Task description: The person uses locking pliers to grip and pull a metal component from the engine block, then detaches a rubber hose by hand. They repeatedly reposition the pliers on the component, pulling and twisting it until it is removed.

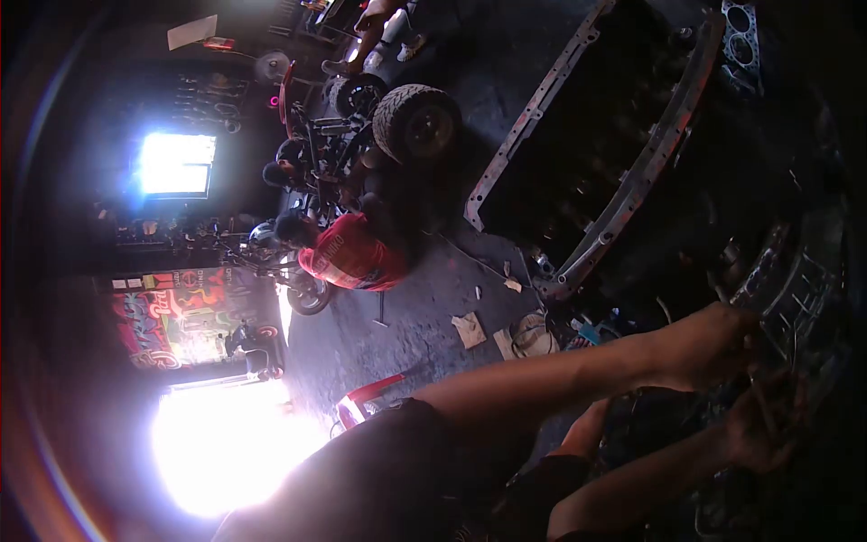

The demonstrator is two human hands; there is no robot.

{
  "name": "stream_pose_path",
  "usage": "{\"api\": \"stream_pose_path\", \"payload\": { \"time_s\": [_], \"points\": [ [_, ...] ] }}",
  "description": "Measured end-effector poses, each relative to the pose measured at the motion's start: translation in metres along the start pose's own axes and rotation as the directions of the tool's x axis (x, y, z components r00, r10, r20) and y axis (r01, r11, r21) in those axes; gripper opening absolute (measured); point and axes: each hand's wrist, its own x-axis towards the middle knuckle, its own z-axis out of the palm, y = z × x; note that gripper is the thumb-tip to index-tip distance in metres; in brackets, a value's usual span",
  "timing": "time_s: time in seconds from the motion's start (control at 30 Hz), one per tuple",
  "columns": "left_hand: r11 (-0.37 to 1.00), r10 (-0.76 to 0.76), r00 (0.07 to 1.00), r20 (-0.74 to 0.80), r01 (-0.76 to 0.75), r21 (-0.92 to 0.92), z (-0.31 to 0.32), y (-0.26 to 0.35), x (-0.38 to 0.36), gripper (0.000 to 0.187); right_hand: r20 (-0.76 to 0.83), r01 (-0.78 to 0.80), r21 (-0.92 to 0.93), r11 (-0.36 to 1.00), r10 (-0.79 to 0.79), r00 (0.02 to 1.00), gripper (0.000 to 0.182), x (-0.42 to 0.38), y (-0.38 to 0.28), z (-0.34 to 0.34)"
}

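Observation:
The view is turned on its side and dark at the right. My right hand (718,348) is closed in a fist, at the end of a bare forearm, around something thin that I cannot make out. Close below it in the picture, my left hand (763,429) has its fingers curled, with a thin light rod-like piece (766,402) at them. Both hands are at a dark metal assembly (799,294) with thin bright studs or edges. Shadow hides most of the fingertips and what they touch.
A long perforated metal frame (533,117) lies beyond the hands, with a gasket (741,41) near it. A person in a red shirt (357,253) crouches by a vehicle with a large tire (417,124). Cardboard (469,331) lies on the floor (424,312).

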Motion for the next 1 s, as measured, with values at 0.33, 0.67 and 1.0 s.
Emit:
{"api": "stream_pose_path", "payload": {
  "time_s": [0.33, 0.67, 1.0],
  "points": [
    [0.996, 0.071, 0.994, 0.088, -0.067, -0.051, -0.002, -0.008, 0.001, 0.023, -0.130, 0.072, 0.096, 0.993, -0.059, 0.990, 0.017, -0.004, 0.013, 0.024],
    [0.073, 0.421, 0.859, 0.292, -0.352, 0.933, 0.048, -0.003, 0.030, 0.058, -0.024, 0.192, -0.887, 0.419, -0.459, 0.888, 0.039, -0.009, 0.009, -0.006],
    [0.117, 0.611, 0.619, 0.494, -0.687, 0.717, 0.024, -0.026, 0.081, 0.042, -0.224, 0.173, 0.259, 0.950, -0.115, 0.968, 0.034, -0.021, 0.040, 0.056]
  ]
}}
